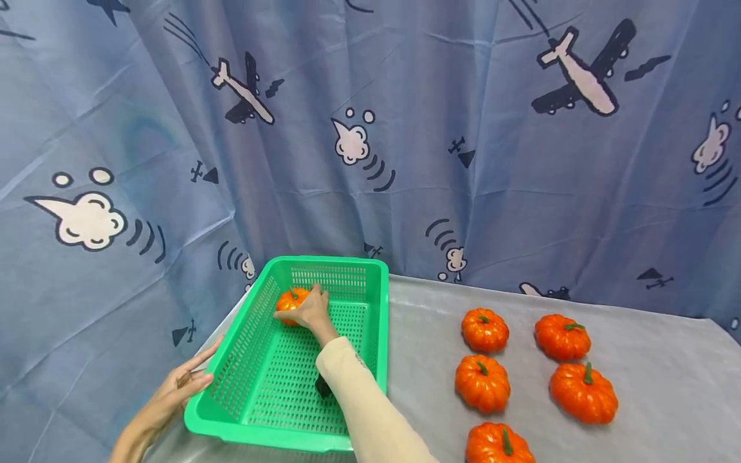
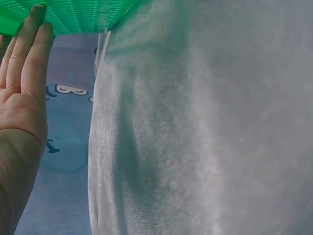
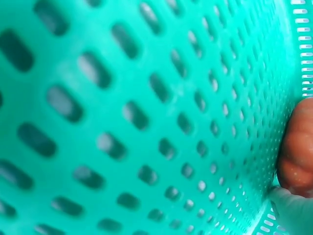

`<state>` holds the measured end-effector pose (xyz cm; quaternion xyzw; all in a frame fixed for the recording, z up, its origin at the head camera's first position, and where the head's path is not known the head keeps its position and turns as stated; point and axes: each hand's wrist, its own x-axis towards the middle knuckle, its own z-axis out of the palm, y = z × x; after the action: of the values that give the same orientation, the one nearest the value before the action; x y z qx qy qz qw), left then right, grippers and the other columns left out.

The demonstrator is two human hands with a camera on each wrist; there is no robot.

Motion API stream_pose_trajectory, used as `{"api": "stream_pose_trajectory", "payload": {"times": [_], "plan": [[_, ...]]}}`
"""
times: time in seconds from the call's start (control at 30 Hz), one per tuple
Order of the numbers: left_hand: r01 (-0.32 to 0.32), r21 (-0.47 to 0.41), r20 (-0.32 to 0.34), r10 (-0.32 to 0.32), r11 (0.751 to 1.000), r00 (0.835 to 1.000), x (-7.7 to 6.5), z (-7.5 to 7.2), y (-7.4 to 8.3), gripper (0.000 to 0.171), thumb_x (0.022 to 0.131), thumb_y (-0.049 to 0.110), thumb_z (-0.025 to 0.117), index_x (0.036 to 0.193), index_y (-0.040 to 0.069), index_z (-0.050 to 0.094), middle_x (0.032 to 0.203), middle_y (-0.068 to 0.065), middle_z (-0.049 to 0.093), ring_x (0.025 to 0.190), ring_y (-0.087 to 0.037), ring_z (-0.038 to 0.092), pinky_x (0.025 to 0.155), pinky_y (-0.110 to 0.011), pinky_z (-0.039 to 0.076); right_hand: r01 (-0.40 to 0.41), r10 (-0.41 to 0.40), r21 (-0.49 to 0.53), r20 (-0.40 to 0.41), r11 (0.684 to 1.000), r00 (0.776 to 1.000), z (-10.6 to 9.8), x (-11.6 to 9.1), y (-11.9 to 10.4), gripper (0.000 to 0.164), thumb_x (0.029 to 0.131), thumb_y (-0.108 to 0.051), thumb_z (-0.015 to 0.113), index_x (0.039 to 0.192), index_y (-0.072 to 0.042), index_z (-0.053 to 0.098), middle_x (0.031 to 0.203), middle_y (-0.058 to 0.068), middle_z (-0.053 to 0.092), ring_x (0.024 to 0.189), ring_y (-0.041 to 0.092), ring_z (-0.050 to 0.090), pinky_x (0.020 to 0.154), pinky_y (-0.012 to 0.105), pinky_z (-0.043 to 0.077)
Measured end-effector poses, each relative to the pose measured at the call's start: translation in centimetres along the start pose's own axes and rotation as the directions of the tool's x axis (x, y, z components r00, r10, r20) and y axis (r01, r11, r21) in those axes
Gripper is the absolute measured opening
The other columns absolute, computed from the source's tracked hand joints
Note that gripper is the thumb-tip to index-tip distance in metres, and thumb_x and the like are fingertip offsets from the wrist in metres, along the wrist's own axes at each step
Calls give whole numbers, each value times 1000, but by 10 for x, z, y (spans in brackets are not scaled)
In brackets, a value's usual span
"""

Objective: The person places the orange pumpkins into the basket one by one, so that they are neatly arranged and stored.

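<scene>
A small orange pumpkin (image 1: 291, 302) with a green stem is inside the green plastic basket (image 1: 379, 321), toward its far left corner. My right hand (image 1: 311, 313) reaches into the basket and holds this pumpkin with thumb and fingers. In the right wrist view, part of the pumpkin (image 3: 298, 152) and a fingertip (image 3: 292, 208) show at the right edge, beside the slotted basket wall. At the basket's near left side, my left hand (image 1: 173, 392) touches the rim from outside. Its fingers look straight in the left wrist view, against the basket's underside or wall.
Several more orange pumpkins lie on the grey cloth-covered table right of the basket, among them one at the back (image 1: 485, 330) and one at the right (image 1: 583, 393). A blue curtain (image 1: 405, 161) printed with planes hangs behind and to the left.
</scene>
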<state>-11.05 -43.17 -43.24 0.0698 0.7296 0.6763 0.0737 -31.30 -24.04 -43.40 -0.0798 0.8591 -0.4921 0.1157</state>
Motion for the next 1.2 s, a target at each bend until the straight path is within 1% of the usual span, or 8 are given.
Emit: {"api": "stream_pose_trajectory", "payload": {"times": [0.33, 0.43, 0.57, 0.67, 0.73, 0.87, 0.97, 1.2], "plan": [[9, 6, -5, -9, 1000, 1000, -3, 10, -4, 56, 102, 12, 35, 155, 22, 18, 134, 31, 42, 115, 0, 52, 89, -36, 53, 25, -24, 13, -56, 1000, 998, -16, -10, 6, 93, 69, -44, 85, 139, 0, 41, 133, 22, 43, 116, 33, 47, 94, 44, 49], [-8, 53, -20, 9, 999, 1000, -2, 10, -2, 57, 102, 12, 36, 155, 18, 18, 137, 30, 38, 123, -8, 48, 92, -41, 51, 48, -43, 73, -73, 996, 996, -30, -13, 1, 89, 72, -45, 82, 140, -1, 44, 135, 17, 47, 119, 30, 48, 95, 42, 49], [-10, 104, -61, 16, 994, 998, -3, 9, 2, 57, 101, 12, 38, 155, 15, 19, 136, 31, 36, 122, -4, 46, 90, -46, 51, 71, -63, 124, -68, 990, 996, -48, -15, -10, 84, 76, -42, 80, 141, -1, 45, 141, 13, 48, 126, 31, 47, 99, 42, 47], [-14, 124, -63, 21, 992, 998, -3, 6, 3, 57, 101, 12, 39, 155, 16, 19, 139, 26, 32, 115, 5, 45, 92, -50, 49, 125, -114, 154, -82, 980, 990, -62, -16, -18, 67, 81, -32, 78, 135, -1, 53, 134, 13, 55, 123, 29, 50, 98, 39, 48], [-28, 143, -56, 37, 989, 998, -2, 5, 4, 57, 101, 12, 39, 155, 16, 20, 141, 23, 29, 115, 6, 43, 94, -53, 47, 186, -172, 200, -85, 962, 981, -75, -16, -23, 52, 84, -22, 76, 127, 1, 60, 127, 16, 60, 119, 28, 55, 95, 37, 50], [-64, 128, -32, 69, 990, 997, 2, 1, 5, 58, 101, 9, 39, 155, 16, 20, 140, 22, 33, 116, 4, 46, 91, -44, 51, 282, -300, 342, -1, 897, 954, -106, -17, -33, 36, 86, -9, 72, 120, 2, 65, 121, 18, 63, 113, 27, 60, 91, 31, 53], [-69, 108, -24, 72, 992, 997, 4, 0, 6, 58, 100, 9, 39, 155, 17, 21, 136, 26, 37, 114, 5, 48, 87, -36, 53, 320, -383, 404, 84, 857, 920, -128, -20, -43, 37, 87, -6, 70, 123, 3, 63, 123, 17, 63, 113, 25, 61, 91, 27, 53], [-66, 147, -3, 67, 987, 998, 2, -1, 3, 58, 101, 9, 38, 155, 17, 18, 148, 19, 21, 119, 8, 41, 94, -45, 49, 391, -505, 459, 155, 798, 849, -176, -45, -55, 38, 88, -2, 68, 125, 3, 62, 124, 14, 63, 111, 21, 62, 94, 27, 51]]}}
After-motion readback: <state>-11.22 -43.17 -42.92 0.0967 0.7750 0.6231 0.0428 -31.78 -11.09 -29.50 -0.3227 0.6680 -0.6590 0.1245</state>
